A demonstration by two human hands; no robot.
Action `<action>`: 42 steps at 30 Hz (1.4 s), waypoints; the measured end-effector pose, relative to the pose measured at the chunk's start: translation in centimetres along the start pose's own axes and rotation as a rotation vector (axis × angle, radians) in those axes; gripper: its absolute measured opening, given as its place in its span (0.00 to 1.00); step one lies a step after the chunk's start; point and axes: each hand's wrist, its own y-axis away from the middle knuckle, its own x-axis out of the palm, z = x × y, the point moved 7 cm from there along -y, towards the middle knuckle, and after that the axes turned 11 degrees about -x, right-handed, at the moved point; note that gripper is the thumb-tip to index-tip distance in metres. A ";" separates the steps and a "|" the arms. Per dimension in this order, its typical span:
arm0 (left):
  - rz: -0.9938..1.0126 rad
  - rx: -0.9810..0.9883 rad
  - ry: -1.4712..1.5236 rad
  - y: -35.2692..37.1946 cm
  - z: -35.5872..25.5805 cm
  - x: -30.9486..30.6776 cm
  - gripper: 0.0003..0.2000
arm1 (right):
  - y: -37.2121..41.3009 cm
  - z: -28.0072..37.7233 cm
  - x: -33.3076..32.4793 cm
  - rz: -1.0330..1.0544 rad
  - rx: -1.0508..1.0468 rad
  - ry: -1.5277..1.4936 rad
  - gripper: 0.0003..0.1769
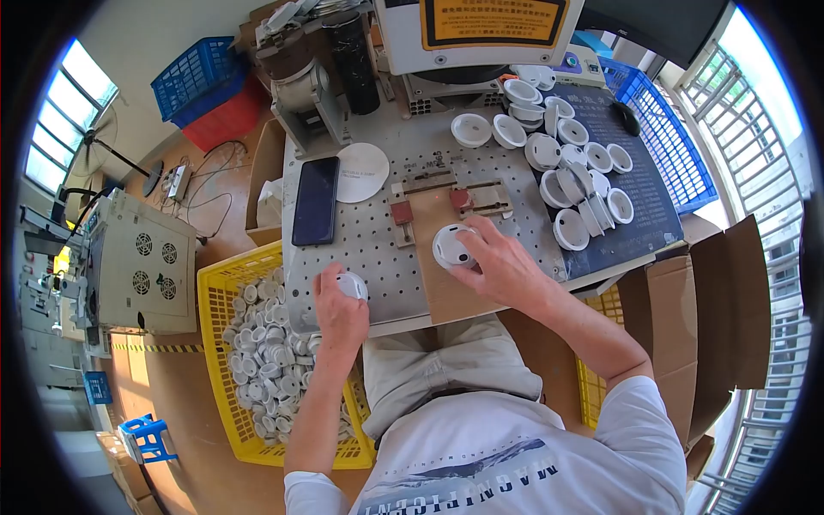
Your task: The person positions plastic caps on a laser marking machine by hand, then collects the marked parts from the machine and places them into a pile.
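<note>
My right hand [502, 264] grips a round white plastic cap [448, 249] with small dark holes, thumb and fingers at its right edge. That cap is over a brown board [451, 296] running from the fixture to the front edge of the perforated metal table. At the table's front left, my left hand [337, 307] is closed around another white plastic cap [353, 286], partly hidden by the fingers. Beyond my right hand lies a metal fixture [425, 182] with two dark red blocks [462, 200]. A tiny red light spot shows near it.
Many white caps [573, 184] are heaped on a dark mat at right. A phone [316, 200] and a white disc [362, 172] lie at left. A yellow basket [225, 378] full of white caps stands below left. A machine head [476, 56] overhangs the back.
</note>
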 end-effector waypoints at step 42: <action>-0.027 -0.043 0.031 0.0 0.3 -0.3 0.09 | -5.0 -0.6 3.1 -0.076 0.080 0.108 0.16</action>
